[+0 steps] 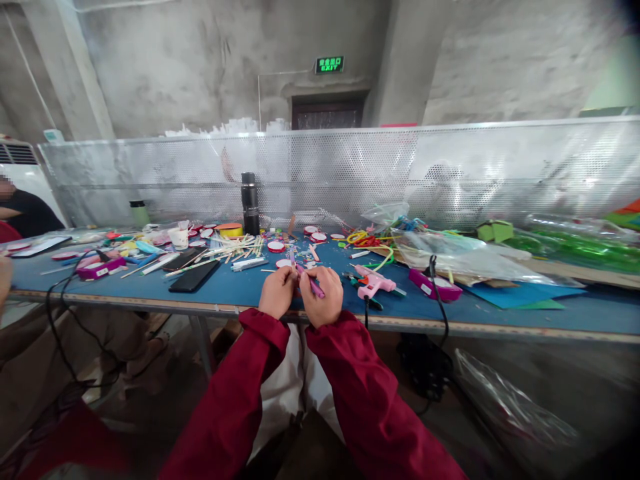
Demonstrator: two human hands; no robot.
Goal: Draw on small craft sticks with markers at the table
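My two hands meet over the front edge of the blue table [240,283]. A slim purple pen [317,287] is gripped in my right hand [327,298], slanting in toward the left one. My left hand [277,292] is closed in a pinch; a thin light-purple piece [293,257] pokes up at its fingertips, but the fingers hide what exactly it holds. Just right of my hands lies a pink hot glue gun [371,283]. Behind them are a small red-rimmed disc [275,247] and a white marker [249,264].
A black phone [195,276], wooden sticks [235,249] and a black bottle [249,203] are to the left. Purple boxes [435,285] [101,268] with black cables lie near the edge. Plastic bags [460,257] cover the right. A person [30,210] sits at far left.
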